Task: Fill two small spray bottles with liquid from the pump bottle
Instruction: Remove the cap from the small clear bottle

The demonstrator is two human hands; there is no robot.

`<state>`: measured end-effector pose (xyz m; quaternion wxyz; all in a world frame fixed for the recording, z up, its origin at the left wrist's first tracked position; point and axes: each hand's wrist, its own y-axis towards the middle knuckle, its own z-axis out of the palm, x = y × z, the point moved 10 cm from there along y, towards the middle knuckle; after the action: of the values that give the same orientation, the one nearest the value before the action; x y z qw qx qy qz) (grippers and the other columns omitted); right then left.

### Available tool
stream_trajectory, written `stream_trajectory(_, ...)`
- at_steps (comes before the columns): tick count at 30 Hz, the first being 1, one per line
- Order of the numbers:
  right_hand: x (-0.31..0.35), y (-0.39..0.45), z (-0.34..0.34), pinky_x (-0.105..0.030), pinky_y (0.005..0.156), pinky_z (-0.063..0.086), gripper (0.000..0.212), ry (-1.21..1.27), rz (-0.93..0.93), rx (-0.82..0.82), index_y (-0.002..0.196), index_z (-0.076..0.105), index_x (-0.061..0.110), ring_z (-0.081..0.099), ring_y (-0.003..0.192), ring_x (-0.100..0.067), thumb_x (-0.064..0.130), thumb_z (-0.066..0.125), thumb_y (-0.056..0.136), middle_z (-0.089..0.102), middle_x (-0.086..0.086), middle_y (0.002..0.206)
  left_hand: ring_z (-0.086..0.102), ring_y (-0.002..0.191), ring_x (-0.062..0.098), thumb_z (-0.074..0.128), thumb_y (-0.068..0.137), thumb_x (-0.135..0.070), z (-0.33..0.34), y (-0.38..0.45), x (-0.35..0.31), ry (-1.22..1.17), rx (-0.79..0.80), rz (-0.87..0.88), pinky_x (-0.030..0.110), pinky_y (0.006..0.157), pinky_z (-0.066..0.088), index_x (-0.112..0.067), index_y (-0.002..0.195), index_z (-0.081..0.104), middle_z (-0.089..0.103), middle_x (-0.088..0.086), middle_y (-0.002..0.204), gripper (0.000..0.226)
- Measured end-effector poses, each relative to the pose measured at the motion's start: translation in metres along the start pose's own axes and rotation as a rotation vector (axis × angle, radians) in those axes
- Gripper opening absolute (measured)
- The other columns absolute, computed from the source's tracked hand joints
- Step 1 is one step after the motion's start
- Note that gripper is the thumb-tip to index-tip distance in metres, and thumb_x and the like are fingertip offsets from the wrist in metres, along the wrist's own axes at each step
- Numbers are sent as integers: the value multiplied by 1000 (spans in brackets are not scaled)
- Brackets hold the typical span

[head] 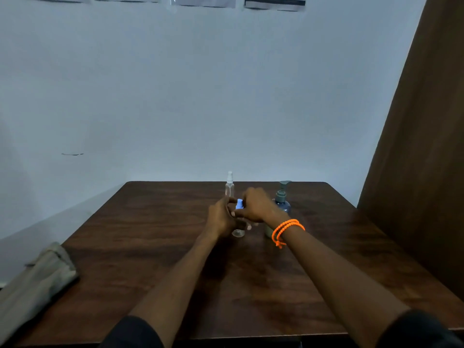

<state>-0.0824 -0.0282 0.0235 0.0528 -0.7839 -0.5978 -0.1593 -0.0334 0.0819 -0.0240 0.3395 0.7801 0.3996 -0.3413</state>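
Observation:
A small clear spray bottle with a blue top (239, 204) stands on the brown table (150, 247) between my two hands. My left hand (221, 217) wraps around its clear body from the left. My right hand (256, 205), with orange bands on the wrist, pinches the blue top from the right. Behind them a second clear spray bottle with a white top (229, 184) stands upright, untouched. The pump bottle (282, 199), bluish with a grey pump head, stands just right of my right hand and is partly hidden by my wrist.
A folded grey-green cloth (37, 280) lies over the table's left edge. A pale wall runs close behind the table's far edge. A brown panel (426, 172) rises along the right side.

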Motion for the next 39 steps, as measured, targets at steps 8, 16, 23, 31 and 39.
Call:
stream_trajectory(8,16,8,-12,-23,57,45,35,-81,-58,274,118,81,7,66,70,-17,-4,74,85,79,-8,83,72,80,11,94,35,-44,5,5,-1,48,50,12,33,70,59,-23,93,73,76,-8,80,66)
stream_trajectory(16,26,17,-22,-22,57,46,18,-178,-21,195,81,71,13,64,64,-13,21,87,86,71,1,71,63,76,9,103,45,-30,5,6,-4,18,20,11,3,54,42,-22,114,69,70,-7,88,77)
stream_trajectory(23,30,14,-28,-35,70,62,27,-30,-40,234,101,79,8,72,64,-17,20,92,80,81,-14,99,65,76,7,103,44,-31,5,8,3,7,5,-11,3,52,40,-21,120,69,72,-6,90,84)
stream_trajectory(31,29,14,-26,-29,64,58,30,21,-54,294,109,81,13,68,73,-16,1,85,82,76,-1,92,66,73,7,104,45,-26,7,11,6,-2,7,-26,4,52,42,-19,101,70,70,-9,81,66)
stream_trajectory(39,28,14,-29,-29,72,62,21,-1,-54,237,96,83,10,72,67,-15,-5,72,86,72,10,60,61,69,2,104,47,-25,8,10,-3,4,28,9,3,51,40,-19,116,69,66,-14,77,78)
